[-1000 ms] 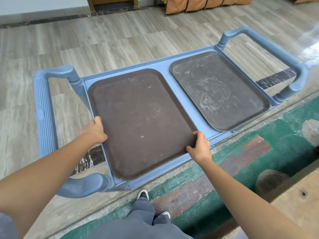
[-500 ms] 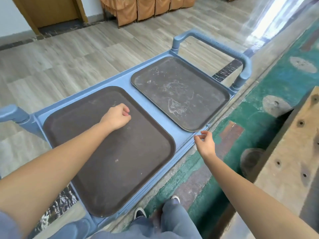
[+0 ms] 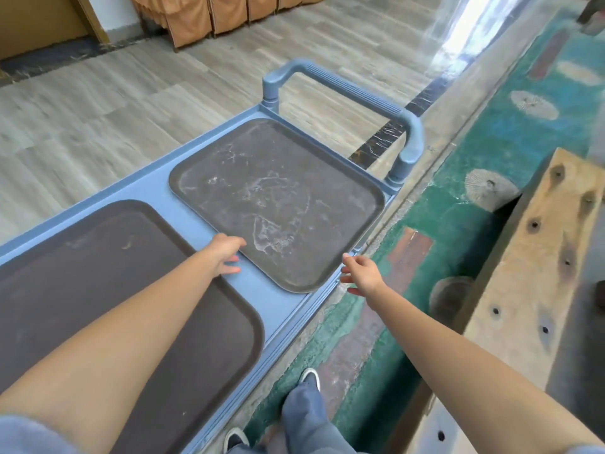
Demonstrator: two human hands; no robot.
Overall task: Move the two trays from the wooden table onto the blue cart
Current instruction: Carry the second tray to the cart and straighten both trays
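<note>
Two dark brown trays lie flat side by side on the blue cart point(image 3: 281, 299). The left tray point(image 3: 108, 280) is partly under my left forearm. The right tray point(image 3: 281, 198) is scuffed with pale marks. My left hand point(image 3: 226, 252) hovers with loose fingers at the right tray's near-left edge, over the blue strip between the trays. My right hand point(image 3: 361, 273) is open with spread fingers beside the right tray's near corner, at the cart's rim. Neither hand holds anything.
The cart's blue handle point(image 3: 347, 90) rises at its far end. A wooden table point(image 3: 530, 276) with dark holes stands at the right. Green patterned carpet point(image 3: 458, 204) lies between cart and table; my feet point(image 3: 307, 378) stand there. Orange-draped furniture point(image 3: 209, 14) lines the far wall.
Both hands let go of the left tray, which now lies on the cart. They moved right to the near edge of the right tray, and my view swung right.
</note>
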